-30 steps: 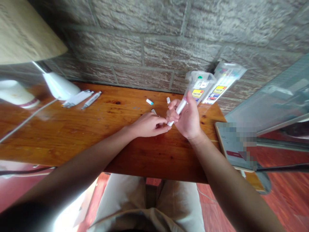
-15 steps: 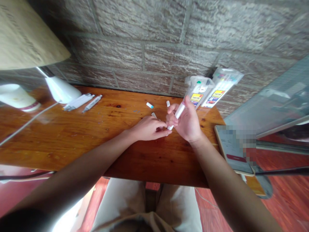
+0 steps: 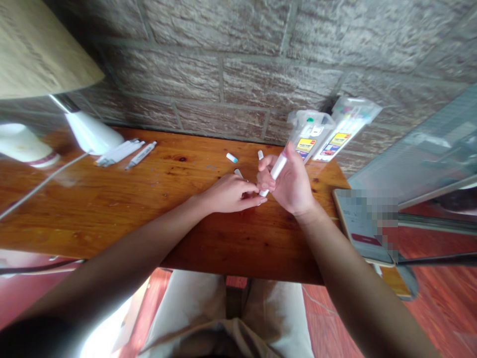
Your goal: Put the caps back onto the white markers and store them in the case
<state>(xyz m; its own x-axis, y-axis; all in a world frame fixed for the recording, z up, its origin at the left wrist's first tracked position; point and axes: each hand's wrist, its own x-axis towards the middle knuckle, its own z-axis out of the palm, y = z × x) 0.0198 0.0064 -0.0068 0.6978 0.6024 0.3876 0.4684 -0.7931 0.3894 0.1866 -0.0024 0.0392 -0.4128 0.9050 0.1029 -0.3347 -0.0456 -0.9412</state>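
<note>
A white marker (image 3: 278, 167) with a pinkish upper end stands slanted in my right hand (image 3: 294, 186), whose fingers wrap round its barrel. At its lower end, the thumb and fingertips of my left hand (image 3: 233, 193) pinch the white tip. Whether that end is a separate cap cannot be made out. Just behind the hands lie a white cap with a blue-green end (image 3: 231, 157), a small white cap (image 3: 260, 154) and another white piece (image 3: 238, 173), partly hidden by my left hand.
Two clear marker cases (image 3: 345, 130) stand against the brick wall at the back right. Several markers (image 3: 141, 155) lie at the left, near a lamp (image 3: 87, 132) and a paper cup (image 3: 28, 145). A tablet (image 3: 357, 228) rests at the table's right edge.
The view has shifted slightly. Both hands keep nearly the same pose on the marker, and the loose caps stay where they were.
</note>
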